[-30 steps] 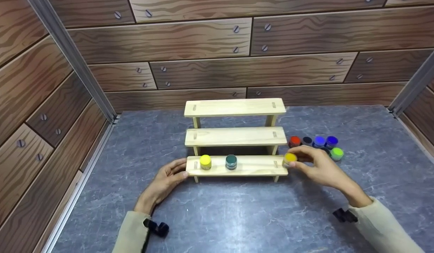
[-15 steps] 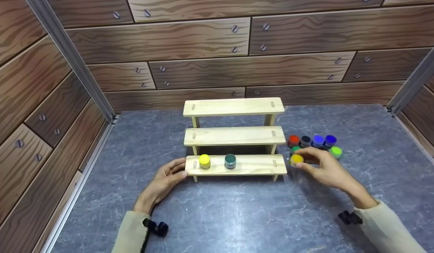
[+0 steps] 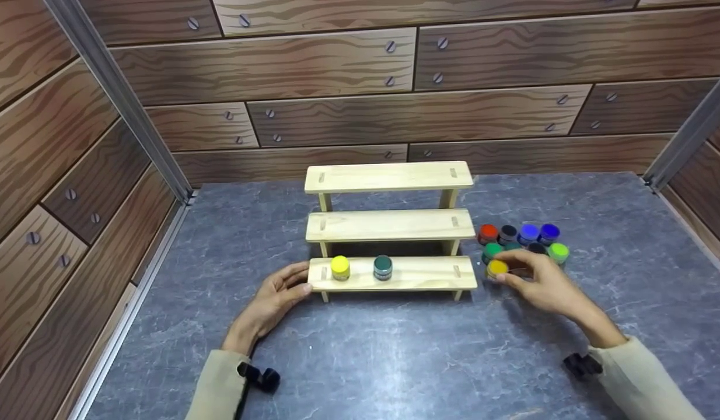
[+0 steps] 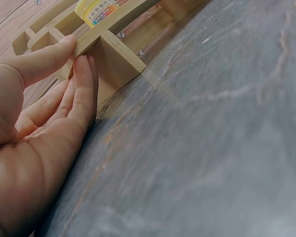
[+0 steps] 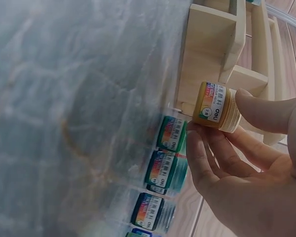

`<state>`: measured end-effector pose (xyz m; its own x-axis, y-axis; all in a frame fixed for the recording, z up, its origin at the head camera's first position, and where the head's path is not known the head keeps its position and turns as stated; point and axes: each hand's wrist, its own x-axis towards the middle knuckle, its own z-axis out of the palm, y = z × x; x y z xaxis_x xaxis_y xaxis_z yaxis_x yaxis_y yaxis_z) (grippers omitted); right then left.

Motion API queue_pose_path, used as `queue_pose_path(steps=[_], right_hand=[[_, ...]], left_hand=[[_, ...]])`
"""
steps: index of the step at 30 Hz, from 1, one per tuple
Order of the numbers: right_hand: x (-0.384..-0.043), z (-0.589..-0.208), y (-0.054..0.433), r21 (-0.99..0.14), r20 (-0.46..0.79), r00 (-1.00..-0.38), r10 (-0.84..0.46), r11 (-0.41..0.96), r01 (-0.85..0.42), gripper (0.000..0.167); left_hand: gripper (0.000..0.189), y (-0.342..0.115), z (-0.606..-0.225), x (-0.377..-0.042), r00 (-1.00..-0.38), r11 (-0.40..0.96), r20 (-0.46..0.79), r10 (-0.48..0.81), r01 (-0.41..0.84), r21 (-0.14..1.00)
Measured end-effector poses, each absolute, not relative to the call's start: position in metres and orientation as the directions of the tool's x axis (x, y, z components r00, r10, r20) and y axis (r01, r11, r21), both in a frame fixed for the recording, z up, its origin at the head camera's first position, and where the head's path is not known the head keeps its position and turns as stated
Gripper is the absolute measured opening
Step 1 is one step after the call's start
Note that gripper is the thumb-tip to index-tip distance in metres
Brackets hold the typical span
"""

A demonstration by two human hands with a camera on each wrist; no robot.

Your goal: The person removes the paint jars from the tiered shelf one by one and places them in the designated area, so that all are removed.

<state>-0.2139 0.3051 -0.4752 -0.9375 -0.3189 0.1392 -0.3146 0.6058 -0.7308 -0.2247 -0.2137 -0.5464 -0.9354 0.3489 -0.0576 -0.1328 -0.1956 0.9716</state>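
A three-tier wooden display stand (image 3: 418, 282) stands on the grey tabletop. My left hand (image 3: 273, 298) holds the left end of its lowest tier, thumb on the edge and fingers against the underside in the left wrist view. On that tier sit a bright yellow paint jar (image 3: 340, 268) and a dark green paint jar (image 3: 383, 268). My right hand (image 3: 538, 280) pinches an ochre-yellow paint jar (image 5: 213, 106) between thumb and fingers, just right of the stand. Whether that jar touches the tabletop, I cannot tell.
Several more paint jars cluster behind my right hand, among them a red jar (image 3: 488, 234), a blue jar (image 3: 528, 233), a green jar (image 3: 492, 252) and a light green jar (image 3: 558, 253). A wood-patterned wall (image 3: 336, 70) rises behind the stand.
My right hand has moved right with the ochre-yellow jar, from the right end of the lowest tier to beside the other jars. My left hand has kept its place.
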Motion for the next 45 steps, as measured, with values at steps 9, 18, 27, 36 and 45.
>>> queue_pose_path(steps=[9,18,27,36,45], right_hand=[[-0.2147,-0.4799,0.3092,-0.729,0.113,-0.948,-0.296,0.624,-0.282,0.039],[-0.2147,-0.4803,0.3117,-0.724,0.081,-0.952,-0.296,0.638,-0.260,0.040],[-0.2185,-0.4811,0.3116,-0.737,0.073,-0.947,-0.314,0.623,-0.264,0.041],[-0.2195,-0.4805,0.3107,-0.737,0.059,-0.948,-0.314,0.626,-0.253,0.040],[-0.2200,-0.4817,0.3118,-0.741,0.055,-0.949,-0.311,0.624,-0.248,0.041]], left_hand=[[0.069,-0.2138,-0.5465,-0.2239,-0.937,-0.193,-0.059,0.345,-0.133,0.972],[0.068,-0.2121,-0.5452,-0.2265,-0.936,-0.190,-0.058,0.348,-0.131,0.973],[0.071,-0.2128,-0.5456,-0.2248,-0.938,-0.193,-0.078,0.339,-0.150,0.970],[0.070,-0.2135,-0.5456,-0.2235,-0.941,-0.191,-0.072,0.330,-0.142,0.971],[0.070,-0.2120,-0.5443,-0.2234,-0.942,-0.196,-0.075,0.326,-0.145,0.970]])
